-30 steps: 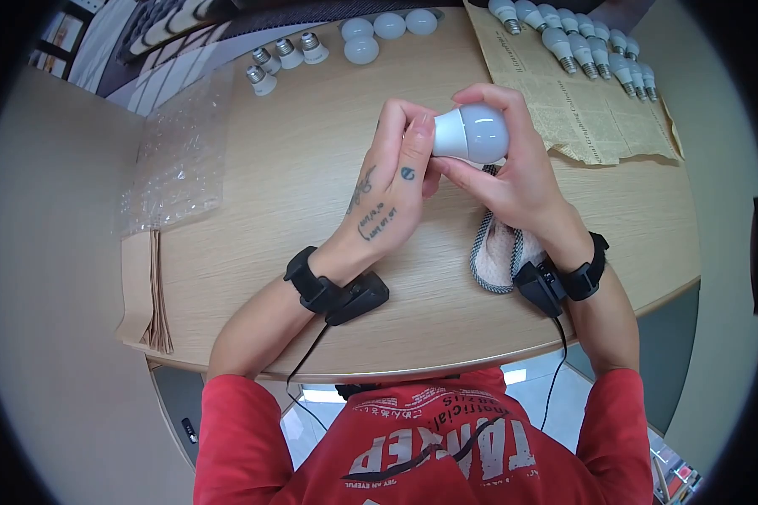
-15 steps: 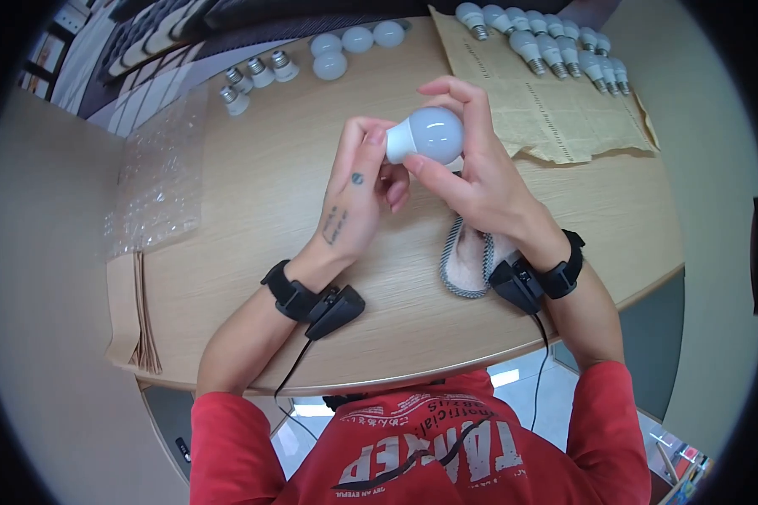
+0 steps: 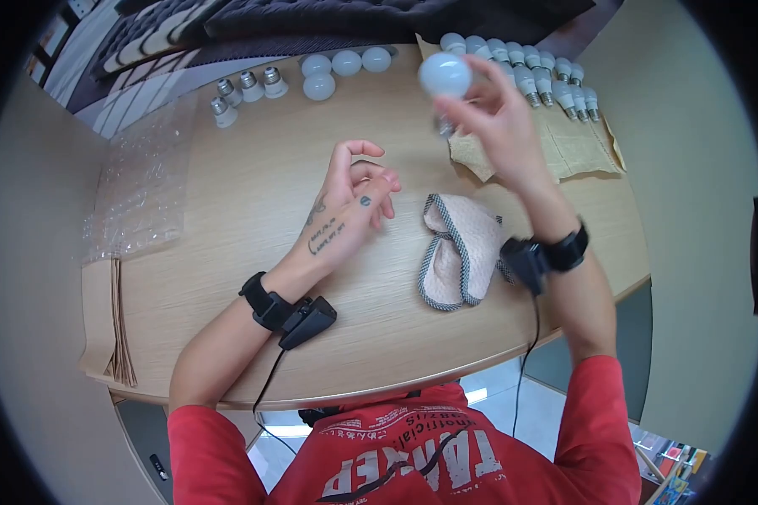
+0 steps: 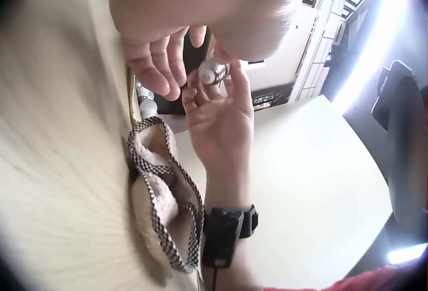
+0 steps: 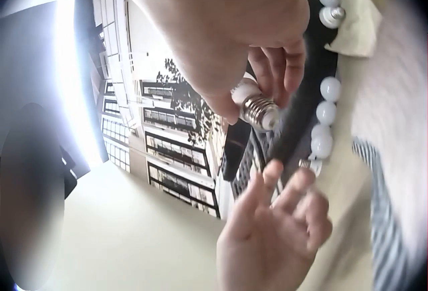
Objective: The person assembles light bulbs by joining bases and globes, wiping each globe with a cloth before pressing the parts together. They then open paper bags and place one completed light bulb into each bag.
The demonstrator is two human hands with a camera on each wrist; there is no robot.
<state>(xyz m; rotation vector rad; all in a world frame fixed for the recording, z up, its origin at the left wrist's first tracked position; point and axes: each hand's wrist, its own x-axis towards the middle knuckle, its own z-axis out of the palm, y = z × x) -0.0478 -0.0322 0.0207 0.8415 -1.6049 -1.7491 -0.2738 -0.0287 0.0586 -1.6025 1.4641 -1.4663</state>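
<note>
The right hand (image 3: 509,126) holds a white bulb (image 3: 445,76) by its side between thumb and fingers, raised over the front of the paper sheet with the bulbs. In the right wrist view the metal screw base (image 5: 259,112) of that bulb points out below the fingers. The left hand (image 3: 341,206) hangs over the middle of the table, fingers loosely bent, holding nothing. In the left wrist view the bulb's base (image 4: 212,71) shows in the far hand (image 4: 224,124).
Bulbs (image 3: 543,88) stand in rows on brown paper (image 3: 577,143) at the back right. White domes (image 3: 318,87) and screw-base pieces (image 3: 224,112) lie at the back left. A cloth (image 3: 472,244) lies between the forearms; bubble wrap (image 3: 147,181) and folded paper (image 3: 99,324) are at left.
The two hands have parted. The right hand has carried the bulb away, up toward the paper sheet at the back, and the left hand has let go of it and stayed over the table.
</note>
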